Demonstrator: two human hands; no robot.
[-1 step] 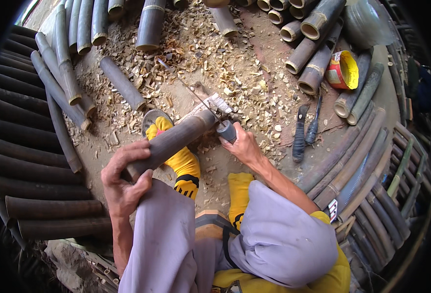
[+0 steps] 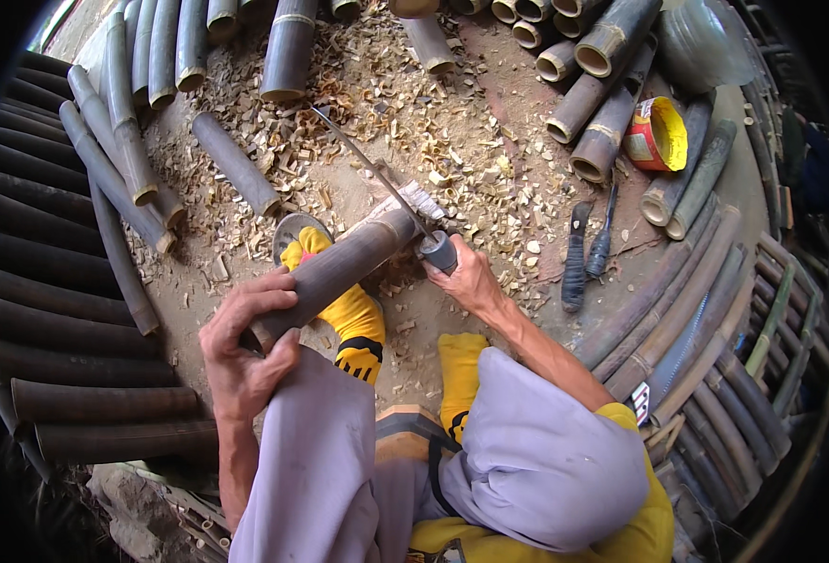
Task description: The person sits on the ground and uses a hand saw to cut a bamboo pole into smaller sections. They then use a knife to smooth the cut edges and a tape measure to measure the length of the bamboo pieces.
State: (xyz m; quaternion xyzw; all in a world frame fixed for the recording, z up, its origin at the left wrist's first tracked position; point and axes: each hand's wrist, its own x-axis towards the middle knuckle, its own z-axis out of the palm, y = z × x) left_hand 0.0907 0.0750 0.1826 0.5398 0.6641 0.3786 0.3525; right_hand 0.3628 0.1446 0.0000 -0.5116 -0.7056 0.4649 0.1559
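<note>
My left hand [image 2: 245, 342] is wrapped round the near end of a dark bamboo piece [image 2: 339, 266], close to my left knee. The piece slants away to the right, its far end by a pale block [image 2: 421, 200] on the ground. My right hand [image 2: 468, 279] is closed on the thick grey handle [image 2: 439, 251] of a long knife, and its thin blade [image 2: 363, 161] runs across the bamboo's far end, pointing up and left. Whether the edge touches the bamboo is hard to see.
Wood chips [image 2: 377, 75] litter the ground ahead. A loose bamboo length [image 2: 236, 161] lies to the left, beside a row of dark bamboo [image 2: 105, 399]. At right are a wrapped-handle tool [image 2: 574, 263], a screwdriver-like tool [image 2: 602, 242], a red-yellow container [image 2: 657, 134] and stacked bamboo.
The knife has turned slightly, so its blade looks broader and its tip sits a little farther right. My left hand and the bamboo's near end have shifted very slightly.
</note>
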